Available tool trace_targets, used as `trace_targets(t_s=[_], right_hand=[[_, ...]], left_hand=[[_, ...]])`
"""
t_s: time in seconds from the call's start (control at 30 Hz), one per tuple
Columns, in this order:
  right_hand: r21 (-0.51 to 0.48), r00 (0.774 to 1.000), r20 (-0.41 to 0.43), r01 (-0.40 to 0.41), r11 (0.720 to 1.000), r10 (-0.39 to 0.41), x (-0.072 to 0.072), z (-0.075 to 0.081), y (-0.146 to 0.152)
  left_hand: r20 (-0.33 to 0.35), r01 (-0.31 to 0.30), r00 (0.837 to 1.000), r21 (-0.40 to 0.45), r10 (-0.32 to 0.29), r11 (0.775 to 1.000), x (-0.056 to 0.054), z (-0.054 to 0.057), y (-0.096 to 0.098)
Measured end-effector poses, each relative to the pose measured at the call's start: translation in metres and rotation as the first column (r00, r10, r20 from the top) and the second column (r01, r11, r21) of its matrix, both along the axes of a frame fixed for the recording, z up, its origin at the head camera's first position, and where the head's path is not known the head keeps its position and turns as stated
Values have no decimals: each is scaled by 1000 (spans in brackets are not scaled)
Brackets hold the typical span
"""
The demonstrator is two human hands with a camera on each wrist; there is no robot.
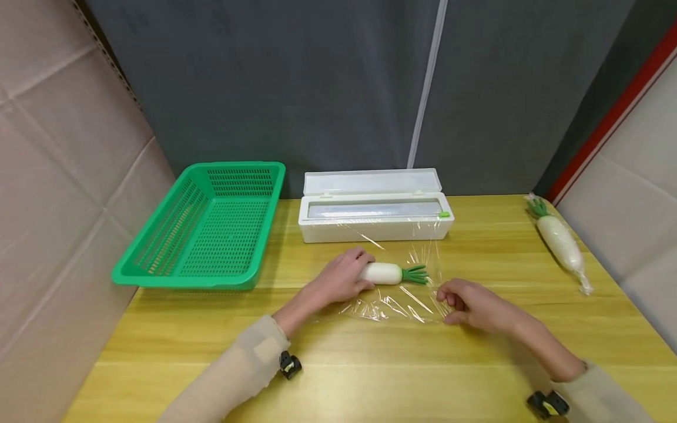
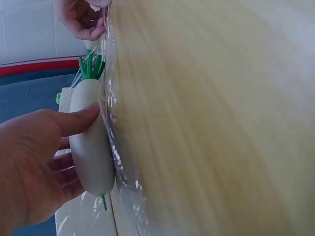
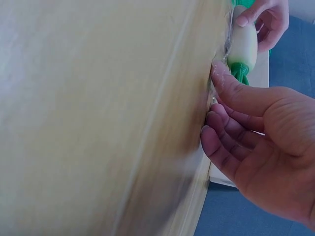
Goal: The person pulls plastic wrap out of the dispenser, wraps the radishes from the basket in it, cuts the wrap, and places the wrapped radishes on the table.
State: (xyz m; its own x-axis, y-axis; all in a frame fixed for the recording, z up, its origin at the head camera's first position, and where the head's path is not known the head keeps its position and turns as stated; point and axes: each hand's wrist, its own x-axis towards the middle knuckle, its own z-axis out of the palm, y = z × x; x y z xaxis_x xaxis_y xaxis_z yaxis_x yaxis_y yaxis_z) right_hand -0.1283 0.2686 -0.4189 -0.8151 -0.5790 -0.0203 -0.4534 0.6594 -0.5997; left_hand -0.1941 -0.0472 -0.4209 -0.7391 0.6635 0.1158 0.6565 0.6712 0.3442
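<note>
A white radish (image 1: 383,274) with green stalks lies on a sheet of clear plastic wrap (image 1: 388,306) spread over the table. My left hand (image 1: 345,276) grips its left end; in the left wrist view the thumb lies along one side of the radish (image 2: 91,142), fingers behind it. My right hand (image 1: 473,305) is at the right edge of the wrap, fingers curled. From the right wrist view, thumb and forefinger of this right hand (image 3: 261,132) pinch the film near the green stalks (image 3: 239,73). The sheet runs back to a white wrap dispenser (image 1: 375,231) with its lid raised.
On the left stands a green perforated basket (image 1: 182,281). A second radish (image 1: 562,244), wrapped in film with a twisted end, lies near the table's right edge. A bright green slider (image 1: 443,215) sits on the dispenser. The dark grey partition (image 1: 296,88) rises behind the table.
</note>
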Motion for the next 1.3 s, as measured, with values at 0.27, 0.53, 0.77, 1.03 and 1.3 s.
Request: trace_targets(t_s=[0.27, 0.53, 0.77, 1.03, 1.3], right_hand=[[2, 1000, -11, -20, 1000, 20, 0, 1, 1], [-3, 994, -87, -66, 998, 66, 3, -1, 2], [-22, 992, -102, -79, 997, 76, 5, -3, 5], [-34, 993, -86, -80, 996, 77, 8, -3, 8], [-43, 994, -43, -105, 993, 104, 10, -2, 10]], left_hand=[[50, -12, 999, 38, 11, 999, 5, 4, -13], [-8, -66, 998, 107, 67, 992, 18, 8, -38], [13, -68, 998, 175, 66, 982, 32, 16, -59], [119, -76, 991, 119, 62, 990, 48, 7, -81], [226, -32, 974, 49, 21, 998, 56, -1, -96]])
